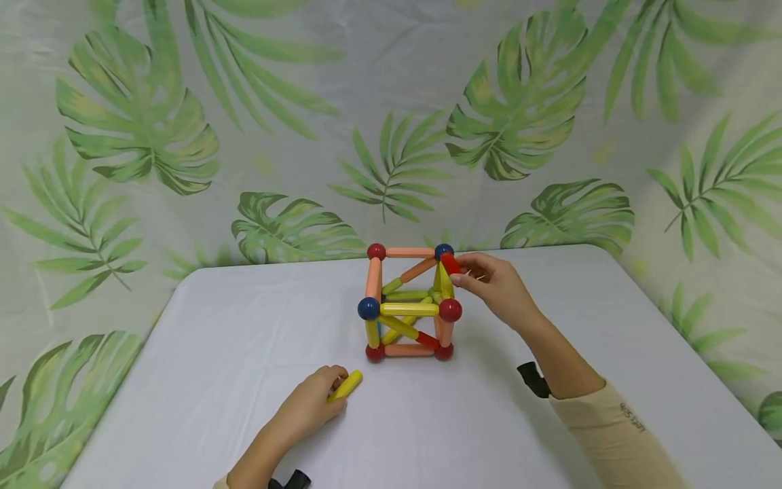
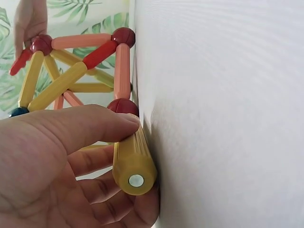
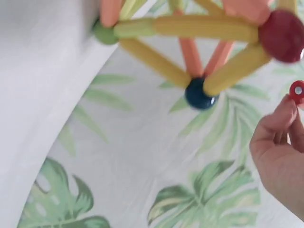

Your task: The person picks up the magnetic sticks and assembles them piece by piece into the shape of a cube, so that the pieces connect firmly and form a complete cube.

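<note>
A cube-like frame of magnetic rods and balls [image 1: 409,310] stands near the back middle of the table. My right hand [image 1: 501,288] pinches a short red rod [image 1: 451,263] between thumb and fingertips. In the head view that rod overlaps the blue ball [image 1: 444,252] at the far top right corner; whether they touch I cannot tell. Its magnet-tipped red end [image 3: 298,90] shows in the right wrist view. Low at the front left, my left hand [image 1: 311,404] holds a yellow rod [image 1: 347,386], its silver magnet tip [image 2: 136,180] facing the left wrist camera.
A white cloth [image 1: 244,326] covers the table. Behind it hangs a leaf-patterned curtain [image 1: 391,156]. Diagonal rods cross the frame's sides, among them a yellow and red pair [image 1: 400,327] on the front face. Red balls [image 1: 375,352] sit at the lower front corners.
</note>
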`<control>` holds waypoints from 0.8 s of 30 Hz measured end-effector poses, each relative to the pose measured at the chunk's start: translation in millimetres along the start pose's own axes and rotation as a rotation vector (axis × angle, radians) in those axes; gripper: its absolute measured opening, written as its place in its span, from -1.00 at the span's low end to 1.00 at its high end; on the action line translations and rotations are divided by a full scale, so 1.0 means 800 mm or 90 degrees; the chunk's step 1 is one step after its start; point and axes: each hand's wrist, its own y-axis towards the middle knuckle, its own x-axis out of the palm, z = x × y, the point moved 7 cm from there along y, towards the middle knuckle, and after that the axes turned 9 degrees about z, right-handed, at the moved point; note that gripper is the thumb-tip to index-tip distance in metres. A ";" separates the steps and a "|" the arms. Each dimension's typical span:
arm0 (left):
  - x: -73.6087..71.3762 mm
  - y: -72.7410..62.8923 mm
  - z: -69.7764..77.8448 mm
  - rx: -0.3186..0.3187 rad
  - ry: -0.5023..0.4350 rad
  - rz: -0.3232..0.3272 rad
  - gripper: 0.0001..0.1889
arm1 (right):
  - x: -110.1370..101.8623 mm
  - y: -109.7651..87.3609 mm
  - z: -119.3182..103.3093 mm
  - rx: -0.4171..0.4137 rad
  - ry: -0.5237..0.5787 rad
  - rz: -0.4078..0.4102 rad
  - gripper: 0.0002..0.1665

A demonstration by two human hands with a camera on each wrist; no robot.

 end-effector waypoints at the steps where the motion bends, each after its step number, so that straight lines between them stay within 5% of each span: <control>1: 0.000 0.000 0.000 0.000 -0.002 0.000 -0.62 | 0.007 -0.001 -0.005 -0.006 -0.017 -0.007 -0.60; 11: -0.013 0.002 -0.002 0.020 -0.013 0.016 -0.64 | 0.045 -0.008 -0.007 -0.059 -0.109 -0.040 -0.65; 17: -0.085 0.010 0.016 0.069 -0.002 0.200 -0.63 | 0.046 -0.010 -0.007 -0.063 -0.111 -0.046 -0.62; 21: -0.129 0.024 0.058 0.179 -0.032 0.316 -0.60 | 0.046 -0.010 -0.008 -0.060 -0.101 -0.048 -0.63; 24: -0.144 0.045 0.094 0.278 -0.052 0.337 -0.60 | 0.046 -0.010 -0.008 -0.059 -0.095 -0.048 -0.63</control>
